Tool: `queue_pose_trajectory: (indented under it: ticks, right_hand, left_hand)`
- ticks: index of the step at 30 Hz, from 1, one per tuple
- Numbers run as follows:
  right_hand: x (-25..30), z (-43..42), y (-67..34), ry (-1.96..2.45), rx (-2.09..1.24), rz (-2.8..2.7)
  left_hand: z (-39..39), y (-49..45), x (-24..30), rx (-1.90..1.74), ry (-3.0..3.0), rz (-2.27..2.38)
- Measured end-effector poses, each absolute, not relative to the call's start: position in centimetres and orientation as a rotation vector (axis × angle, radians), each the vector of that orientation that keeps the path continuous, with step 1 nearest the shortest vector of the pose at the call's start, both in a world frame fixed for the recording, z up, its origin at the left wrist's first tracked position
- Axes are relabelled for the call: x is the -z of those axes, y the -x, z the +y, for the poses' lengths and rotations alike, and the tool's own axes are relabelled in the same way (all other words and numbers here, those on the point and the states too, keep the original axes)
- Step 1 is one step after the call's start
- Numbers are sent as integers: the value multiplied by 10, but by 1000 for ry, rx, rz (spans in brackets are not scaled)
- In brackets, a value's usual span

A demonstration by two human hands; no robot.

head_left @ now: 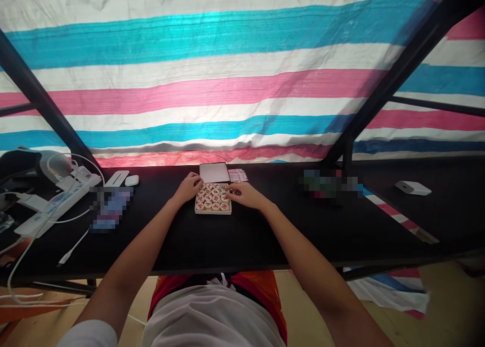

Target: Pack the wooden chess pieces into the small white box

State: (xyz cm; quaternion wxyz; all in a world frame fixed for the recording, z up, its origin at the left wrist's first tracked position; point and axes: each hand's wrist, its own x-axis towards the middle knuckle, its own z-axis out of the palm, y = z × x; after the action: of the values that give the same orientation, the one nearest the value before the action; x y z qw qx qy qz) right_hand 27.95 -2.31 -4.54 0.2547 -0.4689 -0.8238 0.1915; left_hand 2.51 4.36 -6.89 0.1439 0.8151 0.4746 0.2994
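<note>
A shallow white box (212,213) rests on the black table, filled with round, pale Chinese chess pieces (215,197), most with red characters and a few at the upper right with dark ones. My left hand (190,186) is at the box's upper left corner, its fingers bent against the rim. At the opposite upper corner, my right hand (244,193) has thumb and fingers closed together over the pieces by the right wall; its fingertips partly cover them. Behind the box lies a white lid (214,172) with a dark edge, beside pink printed paper (238,175).
On the left stand a power strip (56,205) with white cables, a small white case (132,180) and a blurred packet (111,209). Blurred items (322,185) and a white charger (413,187) lie right. A striped tarp (212,89) hangs behind the black table (227,246).
</note>
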Motion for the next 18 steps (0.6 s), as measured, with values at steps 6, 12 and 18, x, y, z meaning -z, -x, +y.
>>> queue_pose_trajectory:
  ticks: [6, 12, 18]
  right_hand:
    - [43, -24, -280, 1249, -578, -2243]
    - [41, -26, -279, 1200, -619, -2285]
    - [39, -28, -278, 1212, -632, -2299]
  left_hand:
    - [44, -24, 69, -865, -2348, 1359]
    - [45, -25, 70, -866, -2351, 1359]
    - [43, -25, 67, -856, -2348, 1369]
